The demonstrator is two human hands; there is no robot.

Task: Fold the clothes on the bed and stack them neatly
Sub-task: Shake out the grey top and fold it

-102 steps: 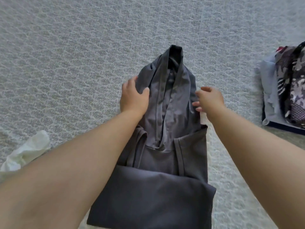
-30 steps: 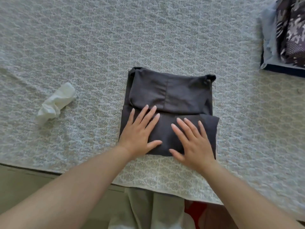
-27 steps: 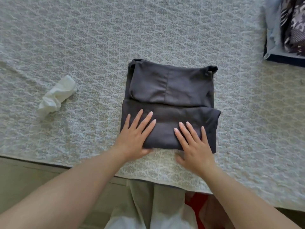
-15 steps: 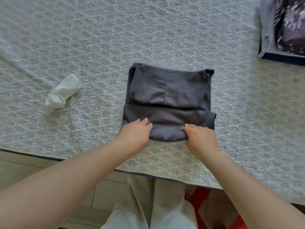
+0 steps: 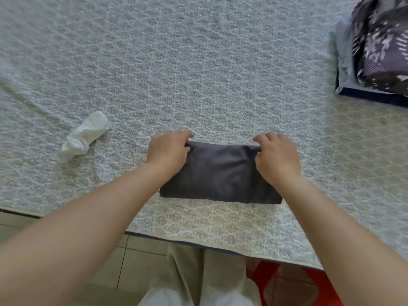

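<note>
One bed: patterned pale quilt (image 5: pixel 198 62) fills most of the view; its near edge runs across the lower part, tiled floor below it.
Stack: folded clothes (image 5: pixel 379 40) at the far right edge, a dark camouflage-print piece on top of pale and navy layers, well apart from the hands.
Garment: dark grey folded garment (image 5: pixel 220 173), a compact rectangle lying flat on the quilt near its front edge, between the two hands.
Left hand: left hand (image 5: pixel 169 149) sits on the garment's far-left corner, fingers curled over the far folded edge, gripping the cloth.
Right hand: right hand (image 5: pixel 277 155) on the far-right corner, fingers curled and pinching the same edge.
Small item: crumpled white cloth (image 5: pixel 85 135) lies on the quilt left of the garment, apart from it.
</note>
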